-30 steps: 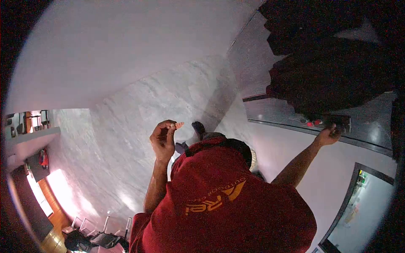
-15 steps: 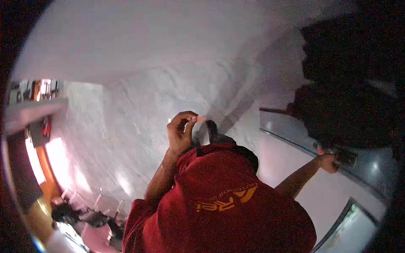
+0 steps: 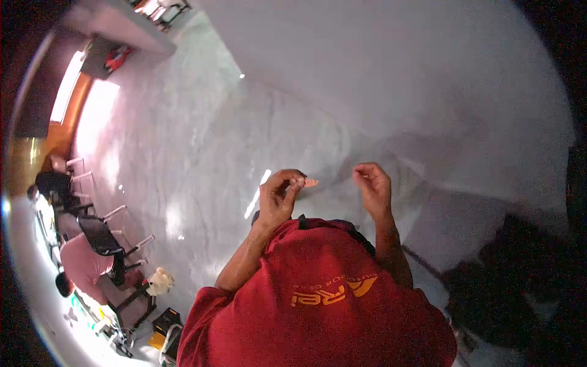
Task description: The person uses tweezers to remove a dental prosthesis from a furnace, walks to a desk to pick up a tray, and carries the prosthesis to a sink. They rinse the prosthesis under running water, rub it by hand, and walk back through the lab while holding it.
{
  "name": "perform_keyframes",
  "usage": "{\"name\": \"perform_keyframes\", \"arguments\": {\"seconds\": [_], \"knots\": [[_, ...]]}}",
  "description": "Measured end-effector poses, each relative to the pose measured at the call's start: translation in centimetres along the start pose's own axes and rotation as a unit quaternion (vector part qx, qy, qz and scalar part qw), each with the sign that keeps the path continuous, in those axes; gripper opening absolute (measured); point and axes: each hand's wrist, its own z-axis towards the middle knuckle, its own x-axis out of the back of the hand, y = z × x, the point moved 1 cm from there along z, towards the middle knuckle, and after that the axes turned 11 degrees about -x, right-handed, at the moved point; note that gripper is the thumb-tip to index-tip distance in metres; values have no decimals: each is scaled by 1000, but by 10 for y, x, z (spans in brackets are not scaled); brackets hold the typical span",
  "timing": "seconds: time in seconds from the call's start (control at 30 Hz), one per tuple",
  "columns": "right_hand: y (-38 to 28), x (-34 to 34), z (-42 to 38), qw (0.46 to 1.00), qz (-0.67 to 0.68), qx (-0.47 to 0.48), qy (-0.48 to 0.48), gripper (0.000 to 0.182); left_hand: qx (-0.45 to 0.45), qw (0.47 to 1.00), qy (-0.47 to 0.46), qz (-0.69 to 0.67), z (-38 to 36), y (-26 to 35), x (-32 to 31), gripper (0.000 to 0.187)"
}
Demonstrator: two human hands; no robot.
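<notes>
My left hand is raised in front of the red shirt, its thumb and forefinger pinched on a small orange piece that sticks out to the right. To the right, at about the same height, my right hand is up with its fingers curled and the thumb close to the fingertips. Whether anything small sits between those fingertips is hard to tell. A gap separates the two hands.
Grey floor stretches ahead, with a pale wall beyond. Chairs and a seated person in pink are at the lower left, beside a bright cluttered desk. Dark shapes fill the lower right.
My right hand has left the dark object on the counter at the right and come up near my left hand. The view has turned. My left hand still pinches the orange piece.
</notes>
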Motion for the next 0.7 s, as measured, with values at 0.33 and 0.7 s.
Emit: {"name": "perform_keyframes", "arguments": {"seconds": [0.33,0.7], "knots": [[-88,-249,166,961,-14,2,-274,21,-19,998,31,55,167,-50,206,8],[-226,-458,417,905,-97,14,-413,24,4,984,175,46,395,-98,361,6]]}}
